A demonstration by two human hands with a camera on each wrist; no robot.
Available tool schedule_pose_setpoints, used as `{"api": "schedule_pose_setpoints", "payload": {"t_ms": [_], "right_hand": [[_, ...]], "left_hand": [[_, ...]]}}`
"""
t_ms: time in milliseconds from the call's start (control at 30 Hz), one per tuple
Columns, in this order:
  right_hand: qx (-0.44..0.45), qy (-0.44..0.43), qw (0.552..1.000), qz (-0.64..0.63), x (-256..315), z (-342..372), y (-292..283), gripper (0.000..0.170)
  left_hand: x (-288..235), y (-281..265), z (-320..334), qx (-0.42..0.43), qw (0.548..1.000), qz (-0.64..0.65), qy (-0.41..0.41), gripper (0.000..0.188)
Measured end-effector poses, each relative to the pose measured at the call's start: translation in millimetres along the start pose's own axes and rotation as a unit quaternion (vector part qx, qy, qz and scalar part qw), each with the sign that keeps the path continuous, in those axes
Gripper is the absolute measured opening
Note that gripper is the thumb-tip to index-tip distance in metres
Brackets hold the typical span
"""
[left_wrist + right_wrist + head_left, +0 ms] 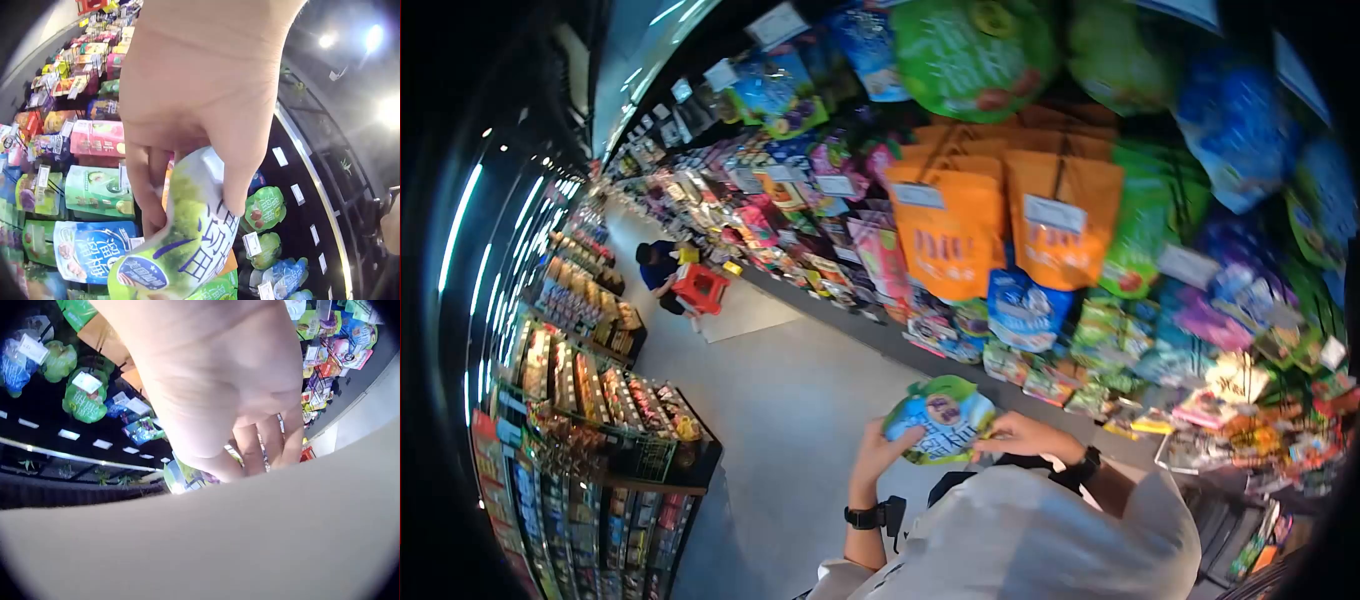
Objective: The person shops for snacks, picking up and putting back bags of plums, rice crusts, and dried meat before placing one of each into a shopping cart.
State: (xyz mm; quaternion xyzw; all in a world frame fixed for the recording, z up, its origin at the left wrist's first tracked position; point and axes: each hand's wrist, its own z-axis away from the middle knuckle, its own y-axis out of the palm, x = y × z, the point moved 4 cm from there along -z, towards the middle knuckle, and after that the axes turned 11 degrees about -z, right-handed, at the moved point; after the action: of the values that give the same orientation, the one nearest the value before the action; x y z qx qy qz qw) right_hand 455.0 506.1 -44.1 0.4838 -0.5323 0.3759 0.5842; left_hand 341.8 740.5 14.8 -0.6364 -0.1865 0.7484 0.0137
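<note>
A blue-and-green snack pouch (945,415) with a round purple emblem and large printed characters is held in front of the person's torso. The left hand (883,452) grips its left side, thumb across the printed face. Close up in the left wrist view, the pouch (194,240) bends between that hand's thumb and fingers. At the opposite edge, the right hand (1030,438) pinches the pouch. A grey sleeve covers much of the right wrist view, where the right hand (225,381) has its thumb on the pouch (181,478) and its fingers behind.
Orange pouches (945,235) and a blue bag (1028,310) hang on the rack ahead, beside green ones (1138,225). Price tags (1055,213) stick out before them. Down the aisle, a person (657,270) is beside a red stool (700,288). Shelving (665,440) stands across the floor.
</note>
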Motion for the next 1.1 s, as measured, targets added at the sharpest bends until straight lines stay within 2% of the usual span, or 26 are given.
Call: {"api": "schedule_pose_setpoints", "payload": {"t_ms": [67, 200, 233, 300, 367, 400, 500, 533, 600, 633, 667, 767, 800, 833, 867, 900, 933, 1033, 1067, 1100], "right_hand": [[-0.096, -0.025, 0.995, -0.006, 2.5, -12.0, -4.7, 0.022], [-0.182, -0.035, 0.981, 0.055, 25.3, -49.2, -10.2, 0.021], [-0.187, -0.023, 0.976, 0.112, 25.8, -58.2, -14.0, 0.020], [-0.237, -0.031, 0.956, 0.168, 32.7, -76.9, -18.5, 0.022], [-0.287, -0.082, 0.948, 0.106, 29.2, -96.7, -21.1, 0.024], [-0.308, -0.105, 0.943, 0.074, 26.7, -104.4, -19.4, 0.025], [-0.371, -0.070, 0.925, -0.047, 10.8, -120.0, -13.1, 0.024], [-0.378, -0.073, 0.921, -0.064, 10.0, -126.4, -11.0, 0.020], [-0.393, -0.044, 0.918, -0.012, -21.7, -126.7, -22.1, 0.020], [-0.393, -0.060, 0.917, 0.033, -10.1, -130.4, -16.7, 0.021], [-0.395, -0.076, 0.912, 0.078, 2.0, -134.2, -12.0, 0.022], [-0.399, -0.043, 0.906, 0.133, 27.6, -139.2, -0.8, 0.020], [-0.397, -0.021, 0.914, 0.080, 24.0, -138.8, 1.0, 0.018], [-0.375, -0.112, 0.904, 0.170, 51.3, -147.1, 8.8, 0.017], [-0.390, -0.114, 0.883, 0.233, 58.7, -147.7, 16.3, 0.019], [-0.380, -0.085, 0.885, 0.255, 79.2, -146.8, 22.4, 0.023], [-0.390, -0.147, 0.872, 0.257, 84.5, -147.9, 24.5, 0.027], [-0.383, -0.151, 0.878, 0.244, 107.1, -137.6, 36.0, 0.030], [-0.382, -0.155, 0.882, 0.229, 97.8, -132.7, 37.2, 0.029], [-0.391, -0.165, 0.879, 0.215, 97.7, -128.5, 40.4, 0.029]], "left_hand": [[-2.8, -4.3, -31.9, -0.002, 1.000, 0.014, -0.019, 0.027], [5.2, -28.0, -89.7, 0.009, 0.999, 0.033, -0.024, 0.027], [6.9, -32.7, -103.9, 0.010, 0.999, 0.040, -0.015, 0.028], [8.4, -43.6, -132.4, 0.053, 0.996, 0.065, 0.009, 0.032], [11.2, -62.0, -153.7, 0.093, 0.991, 0.092, 0.024, 0.037], [6.6, -70.2, -166.9, 0.145, 0.986, 0.066, 0.049, 0.039], [-13.6, -87.2, -193.0, 0.222, 0.967, 0.041, 0.117, 0.041], [-13.7, -91.2, -197.6, 0.238, 0.966, 0.031, 0.093, 0.047], [-15.5, -91.5, -203.7, 0.216, 0.968, 0.068, 0.109, 0.051], [-14.6, -92.6, -204.2, 0.210, 0.968, 0.084, 0.112, 0.053], [-8.0, -96.9, -206.6, 0.186, 0.976, 0.077, 0.078, 0.054], [49.2, -95.6, -221.5, 0.173, 0.984, 0.046, -0.017, 0.054], [72.5, -98.3, -233.3, 0.181, 0.982, 0.039, -0.033, 0.053], [67.4, -98.4, -235.1, 0.173, 0.980, 0.088, -0.035, 0.052], [57.1, -96.0, -235.9, 0.158, 0.977, 0.136, -0.042, 0.051], [44.6, -91.2, -232.6, 0.167, 0.965, 0.190, -0.064, 0.050], [31.5, -84.6, -230.6, 0.163, 0.951, 0.248, -0.084, 0.050], [9.1, -73.7, -230.8, 0.230, 0.941, 0.243, -0.044, 0.050], [7.0, -74.8, -231.2, 0.224, 0.949, 0.213, -0.064, 0.053], [7.8, -76.0, -236.7, 0.231, 0.954, 0.187, -0.033, 0.053]]}}
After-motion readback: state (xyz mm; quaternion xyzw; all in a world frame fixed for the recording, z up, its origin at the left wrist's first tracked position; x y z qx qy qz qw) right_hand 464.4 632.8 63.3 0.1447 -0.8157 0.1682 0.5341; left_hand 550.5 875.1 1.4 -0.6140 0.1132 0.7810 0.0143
